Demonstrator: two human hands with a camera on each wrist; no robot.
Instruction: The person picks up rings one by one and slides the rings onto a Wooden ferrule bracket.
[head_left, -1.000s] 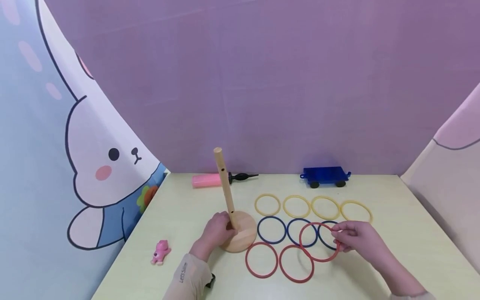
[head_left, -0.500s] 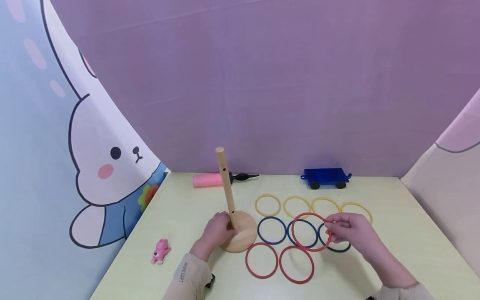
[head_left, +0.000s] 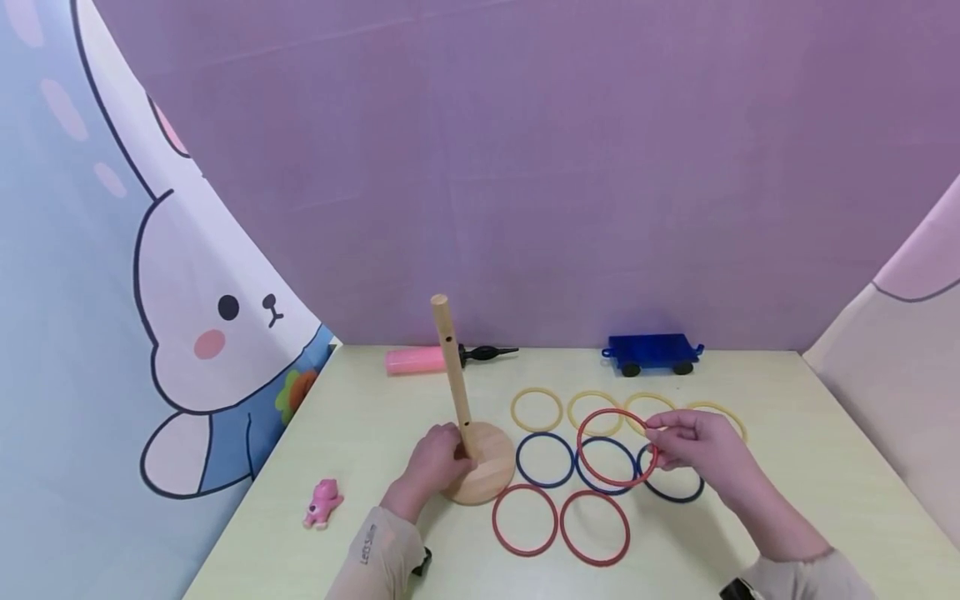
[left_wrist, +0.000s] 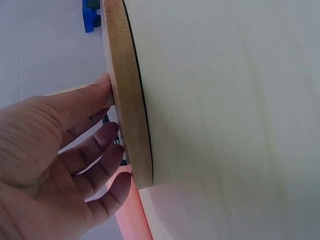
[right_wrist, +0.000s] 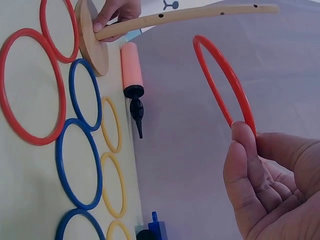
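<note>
My right hand (head_left: 701, 446) pinches a red ring (right_wrist: 239, 90) between thumb and fingers, raised above the table and tilted. In the head view the ring overlaps the middle blue ring and some yellow ones. My left hand (head_left: 431, 462) grips the foot of a wooden ring-toss stand, which has an upright post (head_left: 453, 375) on a round base (head_left: 491, 479). Its thumb lies in front of the post, and its fingertips meet the base in the left wrist view. Two red rings (head_left: 493, 521) lie flat, right beside the base.
Behind the red rings lie a row of blue rings (head_left: 517, 460) and a row of yellow rings (head_left: 512, 410). A pink hand pump (head_left: 416, 360) and a blue toy wagon (head_left: 652, 352) stand by the back curtain. A pink toy figure (head_left: 323, 504) lies left.
My right hand has lifted the red ring and carried it leftward and away from me, uncovering the right blue ring. The left hand and the stand have stayed put.
</note>
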